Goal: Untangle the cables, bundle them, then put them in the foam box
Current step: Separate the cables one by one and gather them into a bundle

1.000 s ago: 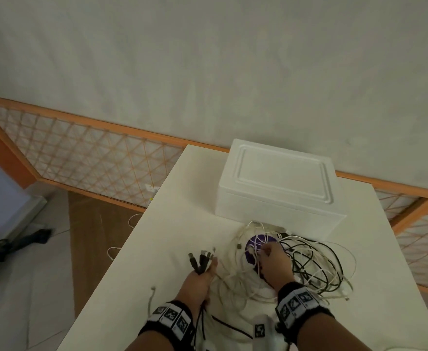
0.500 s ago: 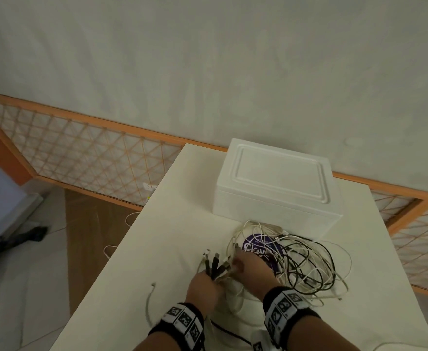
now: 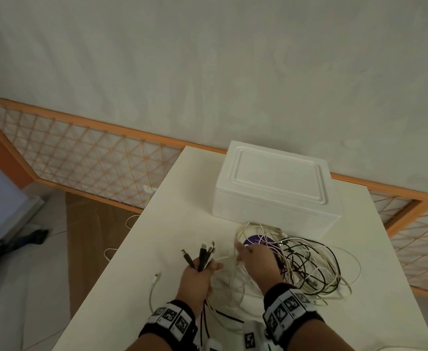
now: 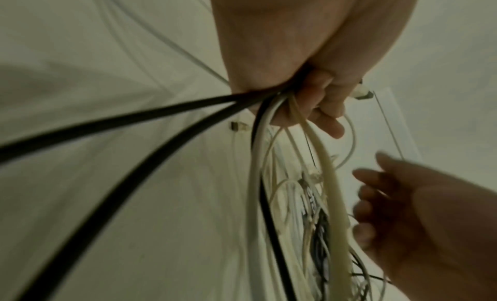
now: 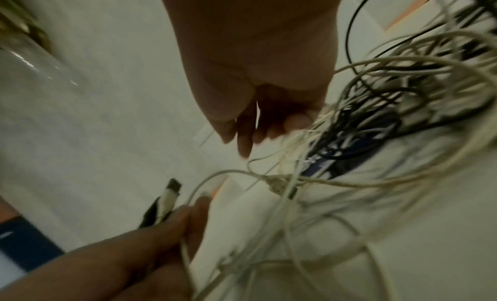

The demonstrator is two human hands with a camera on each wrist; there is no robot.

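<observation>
My left hand [image 3: 197, 276] grips several plug ends [image 3: 202, 252] fisted upright, keeping sorted ends clear. My right hand [image 3: 254, 259], fingers loosely spread, holding nothing, reaches into the cable tangle [image 3: 306, 264] on the table [image 3: 157, 249], just before the closed foam box [image 3: 273, 183].

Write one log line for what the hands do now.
left hand: holds cable ends | right hand: open over tangle | box: lid on

No legible text is showing. White lettering on the purple disc [image 3: 259, 241] under the cables [image 3: 306, 264] is appearing too small to read.
</observation>
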